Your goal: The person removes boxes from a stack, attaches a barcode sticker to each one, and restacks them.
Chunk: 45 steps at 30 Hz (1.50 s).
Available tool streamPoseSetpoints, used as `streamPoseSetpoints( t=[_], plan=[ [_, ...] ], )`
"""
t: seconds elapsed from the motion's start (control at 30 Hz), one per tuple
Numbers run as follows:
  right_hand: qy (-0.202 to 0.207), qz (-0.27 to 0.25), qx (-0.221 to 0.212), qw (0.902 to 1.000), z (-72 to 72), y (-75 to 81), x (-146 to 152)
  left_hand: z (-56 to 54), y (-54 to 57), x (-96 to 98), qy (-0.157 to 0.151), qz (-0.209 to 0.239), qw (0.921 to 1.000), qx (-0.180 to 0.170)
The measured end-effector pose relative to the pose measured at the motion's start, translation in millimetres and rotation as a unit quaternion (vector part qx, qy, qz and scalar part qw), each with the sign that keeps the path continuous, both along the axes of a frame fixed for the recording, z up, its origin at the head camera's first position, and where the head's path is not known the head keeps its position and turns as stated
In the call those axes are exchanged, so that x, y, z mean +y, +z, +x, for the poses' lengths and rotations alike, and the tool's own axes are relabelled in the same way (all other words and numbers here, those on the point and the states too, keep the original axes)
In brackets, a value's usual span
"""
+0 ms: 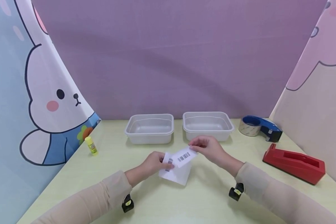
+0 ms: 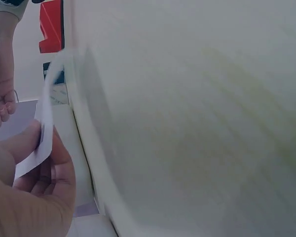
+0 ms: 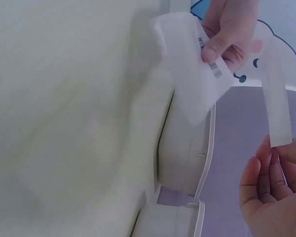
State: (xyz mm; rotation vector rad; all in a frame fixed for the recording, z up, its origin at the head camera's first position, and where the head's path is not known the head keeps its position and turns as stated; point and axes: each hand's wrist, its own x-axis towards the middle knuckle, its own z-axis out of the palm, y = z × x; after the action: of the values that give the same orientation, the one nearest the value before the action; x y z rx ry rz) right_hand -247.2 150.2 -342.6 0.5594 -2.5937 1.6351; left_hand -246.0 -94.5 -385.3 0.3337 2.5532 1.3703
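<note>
My left hand [image 1: 152,164] grips a white paper sheet [image 1: 180,176] by its upper left edge, thumb on top over a printed barcode. Between thumb and fingers, my right hand [image 1: 210,150] pinches one end of a white paper strip [image 1: 188,154] that carries a barcode too. From the head the strip overlaps the sheet; in the right wrist view the strip [image 3: 276,106] stands apart from the sheet [image 3: 185,64]. Both papers are held above the table. In the left wrist view the sheet [image 2: 47,113] appears nearly edge-on.
Two white plastic tubs [image 1: 149,139] [image 1: 208,135] stand side by side at the back. A yellow glue stick [image 1: 91,146] stands at the left. On the right are a blue tape dispenser [image 1: 264,126] with a roll and a red dispenser base [image 1: 294,162]. Printed curtains surround the table.
</note>
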Motion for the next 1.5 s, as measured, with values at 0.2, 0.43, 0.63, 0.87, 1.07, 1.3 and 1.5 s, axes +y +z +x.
streamPoseSetpoints(
  t=[0.2,0.43,0.63,0.87,1.07,1.3,1.5],
  plan=[
    [-0.010,-0.008,0.001,0.9999,-0.8,0.9,-4.2,5.1,-5.4,-3.7,-0.018,-0.049,0.9986,0.005],
    [-0.013,-0.017,-0.007,0.9997,-1.7,-0.6,-7.7,9.0,-3.1,-9.8,-0.029,-0.038,0.9971,0.060],
    [-0.011,-0.025,-0.006,0.9996,-2.0,-1.2,-8.4,7.9,3.1,-9.1,-0.011,0.098,0.9937,0.053],
    [-0.014,-0.031,-0.004,0.9994,-2.7,-3.9,-11.5,9.1,9.8,-1.4,0.019,0.167,0.9851,0.036],
    [-0.011,-0.042,-0.013,0.9990,-4.0,-7.6,-19.0,11.9,12.6,2.3,0.052,0.148,0.9843,0.081],
    [-0.018,-0.086,-0.107,0.9904,-5.9,-8.2,-32.5,10.5,12.8,-3.1,0.098,0.127,0.9768,0.142],
    [-0.042,-0.166,-0.200,0.9647,-13.2,-9.4,-52.7,2.3,10.5,-13.4,0.126,0.108,0.9706,0.174]
  ],
)
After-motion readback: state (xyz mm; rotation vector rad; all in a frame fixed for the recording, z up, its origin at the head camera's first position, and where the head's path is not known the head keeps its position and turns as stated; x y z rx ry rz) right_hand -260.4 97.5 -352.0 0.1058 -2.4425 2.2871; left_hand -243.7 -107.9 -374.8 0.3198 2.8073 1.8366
